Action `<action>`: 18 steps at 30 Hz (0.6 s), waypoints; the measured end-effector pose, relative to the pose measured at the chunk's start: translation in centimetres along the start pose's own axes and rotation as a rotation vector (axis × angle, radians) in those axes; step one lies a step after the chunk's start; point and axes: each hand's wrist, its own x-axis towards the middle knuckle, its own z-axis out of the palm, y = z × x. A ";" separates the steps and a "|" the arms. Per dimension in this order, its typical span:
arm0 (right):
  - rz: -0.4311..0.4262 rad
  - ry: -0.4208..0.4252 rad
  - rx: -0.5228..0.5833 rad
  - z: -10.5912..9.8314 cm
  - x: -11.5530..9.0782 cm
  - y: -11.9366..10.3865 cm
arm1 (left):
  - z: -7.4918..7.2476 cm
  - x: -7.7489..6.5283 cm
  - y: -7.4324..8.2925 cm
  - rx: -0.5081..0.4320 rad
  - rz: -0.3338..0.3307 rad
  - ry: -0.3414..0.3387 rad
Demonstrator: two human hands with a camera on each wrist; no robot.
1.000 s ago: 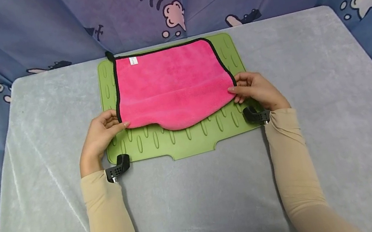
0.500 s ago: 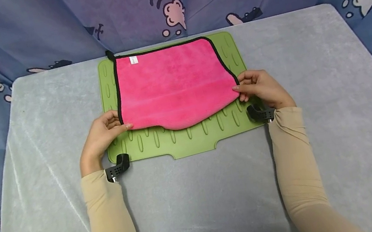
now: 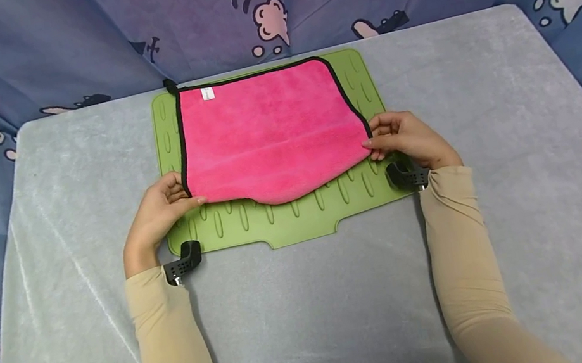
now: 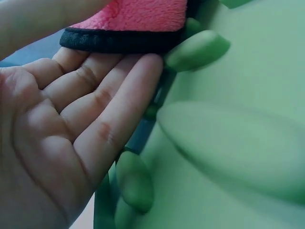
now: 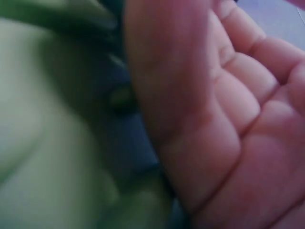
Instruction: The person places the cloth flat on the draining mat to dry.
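Observation:
A pink towel (image 3: 270, 127) with black edging and a small white label lies over a green ribbed mat (image 3: 298, 225). Its near edge bulges toward me in the middle. My left hand (image 3: 157, 210) pinches the towel's near left corner, thumb on top and fingers underneath. In the left wrist view the black-edged towel (image 4: 138, 24) rests over the fingertips of the left hand (image 4: 81, 114). At the near right corner my right hand (image 3: 407, 137) pinches the towel the same way. The right wrist view shows the right hand (image 5: 205, 119) close beside the mat (image 5: 47, 143), with the towel hidden.
The mat lies on a table with a grey cloth (image 3: 312, 306), near its far edge. Blue printed curtains (image 3: 183, 19) hang behind and at both sides. Black wrist mounts (image 3: 186, 262) sit over the beige sleeves (image 3: 174, 348).
The right hand has shifted slightly to the right with its towel corner, and the near edge is drawn a little wider. The left hand stays nearly in place.

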 end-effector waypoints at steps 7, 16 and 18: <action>0.046 0.046 -0.051 0.2 -0.1 -0.2 | 0.0 0.2 0.2 -0.046 -0.018 0.003; 0.043 0.012 -0.069 0.0 -0.1 -0.1 | -0.3 -0.1 0.1 -0.004 -0.015 -0.048; 0.061 -0.018 -0.088 -0.1 -0.2 -0.2 | -0.5 -0.3 0.0 0.008 -0.032 -0.081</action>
